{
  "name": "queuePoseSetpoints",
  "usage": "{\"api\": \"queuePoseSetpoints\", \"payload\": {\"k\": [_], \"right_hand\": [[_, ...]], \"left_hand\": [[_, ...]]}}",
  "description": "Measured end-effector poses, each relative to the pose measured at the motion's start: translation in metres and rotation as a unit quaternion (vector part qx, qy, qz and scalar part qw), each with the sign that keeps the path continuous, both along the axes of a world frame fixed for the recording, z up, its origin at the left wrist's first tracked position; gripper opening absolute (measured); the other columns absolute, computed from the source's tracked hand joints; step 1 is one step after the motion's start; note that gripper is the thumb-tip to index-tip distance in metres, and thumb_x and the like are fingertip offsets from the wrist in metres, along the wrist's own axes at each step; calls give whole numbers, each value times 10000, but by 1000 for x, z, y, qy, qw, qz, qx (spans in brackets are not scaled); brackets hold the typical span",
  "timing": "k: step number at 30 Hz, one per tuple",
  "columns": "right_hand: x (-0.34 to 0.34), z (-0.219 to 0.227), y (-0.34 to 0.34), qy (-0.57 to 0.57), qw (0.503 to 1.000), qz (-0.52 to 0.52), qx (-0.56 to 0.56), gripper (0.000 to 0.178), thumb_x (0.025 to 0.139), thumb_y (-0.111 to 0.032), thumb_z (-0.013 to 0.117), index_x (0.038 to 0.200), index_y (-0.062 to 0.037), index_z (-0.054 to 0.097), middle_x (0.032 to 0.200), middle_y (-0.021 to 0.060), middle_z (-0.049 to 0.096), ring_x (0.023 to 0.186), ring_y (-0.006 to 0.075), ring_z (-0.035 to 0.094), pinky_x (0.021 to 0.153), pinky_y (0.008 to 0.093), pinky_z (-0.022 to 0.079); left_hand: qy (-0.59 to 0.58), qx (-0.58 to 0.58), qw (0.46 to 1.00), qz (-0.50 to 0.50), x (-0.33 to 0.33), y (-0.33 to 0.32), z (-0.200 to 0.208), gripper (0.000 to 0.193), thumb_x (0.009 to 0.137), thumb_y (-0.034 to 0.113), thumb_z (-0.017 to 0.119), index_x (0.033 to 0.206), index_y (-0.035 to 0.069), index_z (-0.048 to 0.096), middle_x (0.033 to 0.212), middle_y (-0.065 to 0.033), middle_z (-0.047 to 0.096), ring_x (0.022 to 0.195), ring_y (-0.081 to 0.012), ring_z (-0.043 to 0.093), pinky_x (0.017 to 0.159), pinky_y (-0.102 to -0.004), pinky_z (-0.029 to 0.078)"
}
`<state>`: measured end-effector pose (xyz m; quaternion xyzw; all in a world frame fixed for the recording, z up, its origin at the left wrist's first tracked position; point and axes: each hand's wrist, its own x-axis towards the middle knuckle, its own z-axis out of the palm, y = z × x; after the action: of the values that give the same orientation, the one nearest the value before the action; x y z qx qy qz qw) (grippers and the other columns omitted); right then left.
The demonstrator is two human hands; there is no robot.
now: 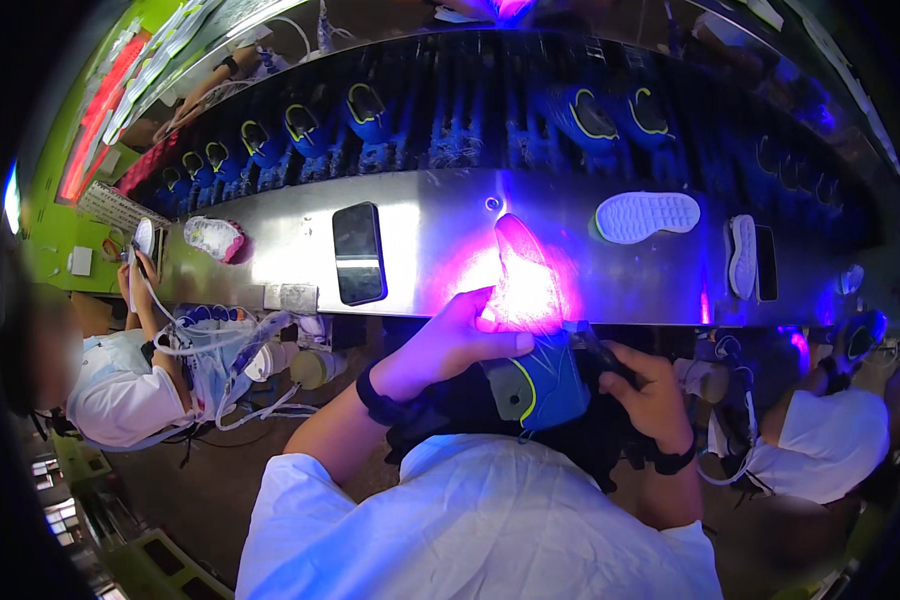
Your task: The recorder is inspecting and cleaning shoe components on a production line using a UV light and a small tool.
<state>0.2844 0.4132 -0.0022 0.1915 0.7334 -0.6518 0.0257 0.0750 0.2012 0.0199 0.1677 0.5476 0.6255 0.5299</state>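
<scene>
1. There it was: the blue shoe [560, 380], held across the bench [420, 225]'s near edge, toe in a pink glow [525, 285]!
2. Left hand [455, 345]: fingers clasping the shoe. Right hand [650, 395]: fingers around a dark tool [610, 362].
3. The step looked like tool work on the shoe; the next move seemingly called for holding it steady.

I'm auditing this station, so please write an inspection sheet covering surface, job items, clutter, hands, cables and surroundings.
Surface: metal bench, glare in places.
Job items: blue shoe, far end lit pink-violet; dark tool, kind unclear.
Clutter: phone and white sole, among other items.
Hands: left hand grips the shoe; right hand holds the tool.
Cables: white tubing beside the left co-worker.
Surroundings: dark rack with blue shoes; right co-worker.
</scene>
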Motion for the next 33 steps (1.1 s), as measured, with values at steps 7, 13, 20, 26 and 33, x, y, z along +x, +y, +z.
{"api": "queuePoseSetpoints", "payload": {"k": [7,13,20,26,33], "right_hand": [[-19,-1,5,53,997,-56,-23,427,932,-46,724,1349,-18,638,996,16,704,823,80,614,762,264,522],[9,22,12,-30,996,43,-69,422,942,-56,694,1359,-26,635,936,12,681,795,86,615,744,261,513],[36,32,11,-45,996,74,20,434,943,-127,704,1358,-22,633,877,23,675,773,89,608,739,267,498],[23,27,-5,-58,998,6,-29,449,949,-122,701,1378,-23,616,901,17,672,794,85,601,761,270,505],[40,36,19,-49,997,63,15,428,895,-86,734,1315,-37,664,947,43,711,843,99,610,801,276,496]], "left_hand": [[39,-25,999,-16,10,4,-6,585,895,242,803,1351,-33,561,1245,-93,673,1147,-176,633,983,-341,505],[91,10,995,29,3,-12,-7,519,893,225,799,1308,-17,603,1199,-69,680,1124,-156,629,975,-337,507],[109,31,992,58,8,-15,-8,582,875,289,817,1301,-39,594,1165,-99,695,1081,-184,663,947,-357,536],[79,10,996,38,12,-18,1,583,902,241,781,1362,-25,541,1245,-95,647,1155,-191,619,1002,-364,502],[12,9,998,65,14,-10,3,587,937,229,731,1420,-2,490,1285,-81,618,1191,-176,600,1015,-346,490]]}}
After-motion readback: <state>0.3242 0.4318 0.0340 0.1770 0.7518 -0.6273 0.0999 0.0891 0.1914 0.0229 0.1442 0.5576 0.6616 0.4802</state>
